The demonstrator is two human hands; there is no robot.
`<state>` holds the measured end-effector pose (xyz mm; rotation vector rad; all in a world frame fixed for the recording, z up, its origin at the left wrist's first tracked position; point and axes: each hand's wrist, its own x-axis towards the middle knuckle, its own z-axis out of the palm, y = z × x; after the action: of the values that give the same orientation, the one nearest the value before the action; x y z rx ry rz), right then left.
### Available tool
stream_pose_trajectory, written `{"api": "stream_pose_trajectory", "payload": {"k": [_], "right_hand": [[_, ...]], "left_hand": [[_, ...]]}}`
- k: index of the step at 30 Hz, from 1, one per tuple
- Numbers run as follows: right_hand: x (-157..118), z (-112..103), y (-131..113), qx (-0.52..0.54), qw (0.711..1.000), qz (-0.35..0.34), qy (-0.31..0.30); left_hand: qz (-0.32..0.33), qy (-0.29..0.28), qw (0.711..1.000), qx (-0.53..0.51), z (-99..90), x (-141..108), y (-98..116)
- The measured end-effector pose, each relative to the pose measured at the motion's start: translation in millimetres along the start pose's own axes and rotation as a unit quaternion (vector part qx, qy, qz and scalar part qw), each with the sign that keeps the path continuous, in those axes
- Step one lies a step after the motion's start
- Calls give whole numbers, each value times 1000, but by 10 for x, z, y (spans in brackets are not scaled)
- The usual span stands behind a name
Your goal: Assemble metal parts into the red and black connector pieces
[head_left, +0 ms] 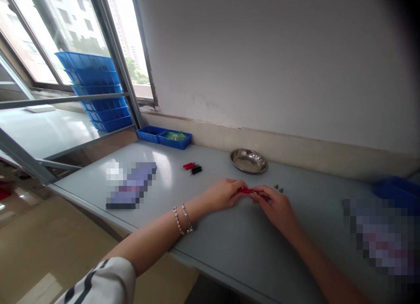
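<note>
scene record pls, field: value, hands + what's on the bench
left hand: pinches one end of the small red part
right hand: pinches the other end
beside right hand: two small grey pieces
behind hands: steel dish, contents unclear
left of dish: loose red and black parts
far corner: two blue trays, one with green items
surface: grey table

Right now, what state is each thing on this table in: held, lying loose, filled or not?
red part: held between the fingers of both hands, just above the table.
left hand: closed on the red part's left end.
right hand: closed on its right end.
red and black pieces: lying loose, untouched.
two small dark bits: lying loose by the right hand.
metal dish: upright, looks empty.
small blue trays: one holds green items.
stacked blue crates: piled by the window.
</note>
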<state>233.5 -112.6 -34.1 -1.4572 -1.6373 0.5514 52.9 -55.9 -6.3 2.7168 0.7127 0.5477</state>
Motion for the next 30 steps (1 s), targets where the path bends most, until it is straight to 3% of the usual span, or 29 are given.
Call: {"api": "stream_pose_trajectory", "payload": {"k": [13, 30], "right_hand": [[-1, 14, 25, 17, 1000, 11, -3], [3, 25, 37, 7, 1000, 17, -20]], "left_hand": [[37, 8, 999, -30, 53, 8, -36], [15, 18, 1000, -18, 63, 7, -7]]}}
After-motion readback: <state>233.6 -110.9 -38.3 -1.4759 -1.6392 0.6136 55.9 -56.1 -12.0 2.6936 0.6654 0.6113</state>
